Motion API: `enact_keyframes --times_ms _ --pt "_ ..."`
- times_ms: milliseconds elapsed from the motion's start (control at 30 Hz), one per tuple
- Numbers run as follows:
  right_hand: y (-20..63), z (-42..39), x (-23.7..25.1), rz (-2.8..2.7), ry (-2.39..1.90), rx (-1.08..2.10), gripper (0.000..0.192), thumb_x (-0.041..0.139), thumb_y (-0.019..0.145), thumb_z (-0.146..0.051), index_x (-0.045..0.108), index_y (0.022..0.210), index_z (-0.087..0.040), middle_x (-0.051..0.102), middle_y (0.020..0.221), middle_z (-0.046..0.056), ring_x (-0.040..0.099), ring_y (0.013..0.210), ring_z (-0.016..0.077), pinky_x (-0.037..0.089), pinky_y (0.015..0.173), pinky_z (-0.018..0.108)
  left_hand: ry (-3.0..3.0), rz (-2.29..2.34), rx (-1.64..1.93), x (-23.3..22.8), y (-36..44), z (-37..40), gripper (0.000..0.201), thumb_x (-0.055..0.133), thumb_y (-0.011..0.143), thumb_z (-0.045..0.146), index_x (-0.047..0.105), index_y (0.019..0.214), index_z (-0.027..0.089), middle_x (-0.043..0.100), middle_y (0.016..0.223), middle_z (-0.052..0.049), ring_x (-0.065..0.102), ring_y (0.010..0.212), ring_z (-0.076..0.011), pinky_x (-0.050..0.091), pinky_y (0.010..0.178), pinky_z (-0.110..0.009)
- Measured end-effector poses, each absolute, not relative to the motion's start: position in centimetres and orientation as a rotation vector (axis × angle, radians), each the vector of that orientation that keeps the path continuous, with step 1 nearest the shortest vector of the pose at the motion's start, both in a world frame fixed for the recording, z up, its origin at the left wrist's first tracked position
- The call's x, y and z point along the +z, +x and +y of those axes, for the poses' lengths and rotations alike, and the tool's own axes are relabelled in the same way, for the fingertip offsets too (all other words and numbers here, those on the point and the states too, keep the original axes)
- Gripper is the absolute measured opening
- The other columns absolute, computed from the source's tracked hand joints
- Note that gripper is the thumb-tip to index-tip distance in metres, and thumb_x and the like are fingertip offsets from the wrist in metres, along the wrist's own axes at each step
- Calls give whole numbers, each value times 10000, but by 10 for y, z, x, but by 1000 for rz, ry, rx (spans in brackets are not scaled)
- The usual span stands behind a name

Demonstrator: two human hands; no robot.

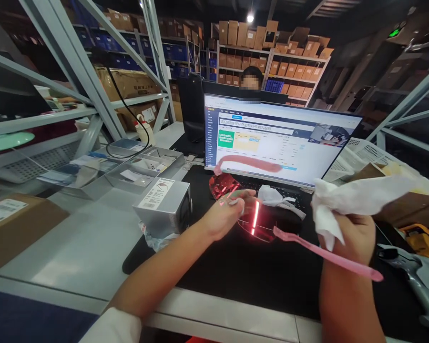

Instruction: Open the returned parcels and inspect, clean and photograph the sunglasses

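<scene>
My left hand (226,215) is closed on the middle of a pair of sunglasses (259,220) with pink temples and red mirrored lenses. The glasses are tilted above the black desk mat, one temple pointing up across the monitor, the other out to the right. My right hand (357,233) is closed on a crumpled white tissue (350,197), to the right of the glasses. The far temple passes close to my right wrist; whether they touch I cannot tell. Another white crumpled piece (271,195) lies behind the lenses, near the keyboard.
A lit monitor (257,138) stands at the back, with a person behind it. To the left are a silver-grey box (164,202), divided trays (150,162) and a cardboard box (17,228). A barcode scanner (411,271) lies at the right, beside a yellow-handled tool (427,240).
</scene>
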State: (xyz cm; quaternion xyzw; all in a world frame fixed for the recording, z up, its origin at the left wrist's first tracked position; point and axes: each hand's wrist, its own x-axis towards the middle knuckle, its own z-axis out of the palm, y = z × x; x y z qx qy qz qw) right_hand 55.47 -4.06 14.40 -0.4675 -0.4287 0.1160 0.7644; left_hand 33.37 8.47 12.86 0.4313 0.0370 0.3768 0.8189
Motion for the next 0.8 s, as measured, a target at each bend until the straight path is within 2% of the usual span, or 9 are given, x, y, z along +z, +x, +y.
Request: enact_keyframes --times_ms 67,133,267,400,500,667,800 --pt "544 -34 147 -1055 -1080 265 93 803 775 -244 763 849 -205 697 729 7 639 619 158 504 542 260 911 63 695 123 338 80 393 873 737 410 757 1049 200 781 972 -87 714 881 -184 508 836 -299" --pt "534 -30 153 -1279 -1165 284 42 748 819 -227 748 786 -200 664 682 5 599 581 147 458 514 253 912 56 625 118 342 74 387 887 720 394 757 1031 203 778 939 -82 711 876 -190 503 855 -310" --pt "523 -24 166 -1745 -1251 235 146 620 916 -200 729 820 -207 660 798 32 620 734 168 475 664 284 871 143 636 115 348 64 391 934 650 343 768 963 179 758 895 -63 684 823 -176 486 825 -296" --pt "521 -19 166 -1976 -1237 211 251 530 947 -142 661 736 -181 589 761 25 541 696 135 399 640 265 796 236 674 117 350 62 411 980 551 317 759 854 150 724 811 -30 638 730 -133 465 729 -251" --pt "521 -17 164 -2043 -1276 262 264 525 931 -99 623 696 -170 563 747 15 513 700 125 381 661 263 776 291 675 119 349 66 419 974 562 332 749 841 117 706 786 -37 625 710 -125 465 707 -240" --pt "524 -17 170 -2142 -1181 558 280 541 944 -153 647 685 -166 550 695 4 495 657 117 366 632 261 731 346 707 120 346 73 432 968 561 327 747 873 125 718 828 -52 651 740 -153 489 733 -264" --pt "542 -20 175 -2081 -1056 941 294 605 935 -303 676 686 -165 552 674 14 500 615 122 384 591 263 774 324 741 120 342 75 453 979 545 327 767 901 144 750 917 -72 674 857 -170 493 838 -283"
